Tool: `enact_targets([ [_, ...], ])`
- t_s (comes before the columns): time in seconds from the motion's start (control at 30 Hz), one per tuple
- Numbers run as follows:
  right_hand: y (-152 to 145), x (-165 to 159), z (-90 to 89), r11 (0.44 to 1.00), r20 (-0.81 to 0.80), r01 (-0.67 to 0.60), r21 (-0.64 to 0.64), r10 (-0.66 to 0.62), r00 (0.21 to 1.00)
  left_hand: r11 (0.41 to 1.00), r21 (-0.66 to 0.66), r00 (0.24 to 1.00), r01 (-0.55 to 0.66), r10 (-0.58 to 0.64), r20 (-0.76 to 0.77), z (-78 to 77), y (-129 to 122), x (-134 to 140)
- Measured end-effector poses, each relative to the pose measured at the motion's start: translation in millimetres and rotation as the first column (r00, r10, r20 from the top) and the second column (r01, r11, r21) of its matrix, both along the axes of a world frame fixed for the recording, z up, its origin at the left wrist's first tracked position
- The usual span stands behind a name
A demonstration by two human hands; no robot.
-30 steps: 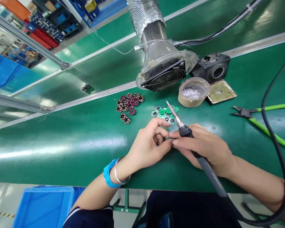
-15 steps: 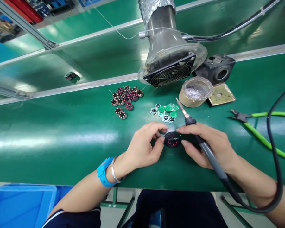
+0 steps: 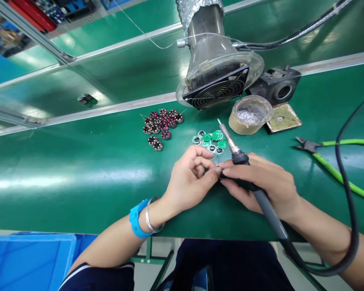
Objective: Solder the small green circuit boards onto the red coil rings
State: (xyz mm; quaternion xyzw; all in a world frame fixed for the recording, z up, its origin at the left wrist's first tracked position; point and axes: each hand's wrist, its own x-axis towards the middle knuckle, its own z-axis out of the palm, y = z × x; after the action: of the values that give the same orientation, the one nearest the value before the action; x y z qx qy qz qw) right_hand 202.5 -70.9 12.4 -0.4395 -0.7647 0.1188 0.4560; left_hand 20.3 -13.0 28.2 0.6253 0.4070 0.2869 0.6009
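Landmark for all positions: the fume extractor fan [image 3: 216,91] at the back of the green table [image 3: 63,173]. Well to the left of the fan and off the near table edge sits a blue bin [image 3: 30,258]; nothing risky there. Forward-left of the fan lies a cluster of dark round coil parts [image 3: 160,127] with red windings, loose on the table, so a sweep of the wrist could scatter them. Left hand [image 3: 189,182], forward of the fan: fingers curled closed, thumb and forefinger pinched on a small dark part [image 3: 221,174] that is almost wholly hidden between the two hands; what it is cannot be made out. Directly in front of the fan, between it and the hands, lies a heap of small green round boards [image 3: 212,141]. Right hand [image 3: 261,184], forward and slightly right of the fan: fingers wrapped closed about the soldering iron [image 3: 239,155], forefinger tip also pressing the same small part; the iron's tip points up toward the fan, over the green boards. Judged risks: the hot shaft runs close above both sets of fingertips, so a slip of the pinch could bring skin onto it; the tip could dip onto the green boards and mar them; the small part, held by fingertips only, could pop free. Right of the fan stands a tape roll holding solder dross [image 3: 250,115], then a sponge tray [image 3: 282,119]. Farthest right, green-handled cutters [image 3: 327,149] lie under the iron's black cord [image 3: 348,194], which could snag and drag them.
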Motion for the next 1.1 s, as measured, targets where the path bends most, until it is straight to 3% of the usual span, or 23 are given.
enact_targets([
  [0.07,0,3,-1.8,1.0,0.045,0.002,0.01,-0.002,0.999,1.0,-0.001,1.0,0.014,-0.014,0.01,-2.6,1,-3],
  [0.17,0,8,-3.9,0.998,0.065,-0.005,-0.059,0.009,0.998,0.985,0.159,0.993,0.063,-0.046,-0.106,-8.1,3,-12],
  [0.23,1,10,-6.3,0.993,0.052,-0.048,-0.112,0.054,0.997,0.951,0.26,0.964,0.165,-0.1,-0.246,-11.0,4,-18],
  [0.33,2,12,-11.5,0.979,0.062,-0.132,-0.156,0.143,0.988,0.91,0.292,0.915,0.296,-0.182,-0.36,-12.2,5,-23],
  [0.7,3,16,-21.3,0.963,0.068,-0.18,-0.2,0.197,0.978,0.936,0.259,0.958,0.238,-0.182,-0.221,-17.2,6,-23],
  [0.93,4,16,-20.6,0.96,0.077,-0.174,-0.22,0.195,0.978,0.899,0.284,0.937,0.334,-0.283,-0.205,-19.9,5,-22],
  [1.1,3,16,-18.4,0.962,0.06,-0.169,-0.216,0.186,0.981,0.939,0.134,0.938,0.316,-0.289,-0.192,-22.8,7,-22],
])
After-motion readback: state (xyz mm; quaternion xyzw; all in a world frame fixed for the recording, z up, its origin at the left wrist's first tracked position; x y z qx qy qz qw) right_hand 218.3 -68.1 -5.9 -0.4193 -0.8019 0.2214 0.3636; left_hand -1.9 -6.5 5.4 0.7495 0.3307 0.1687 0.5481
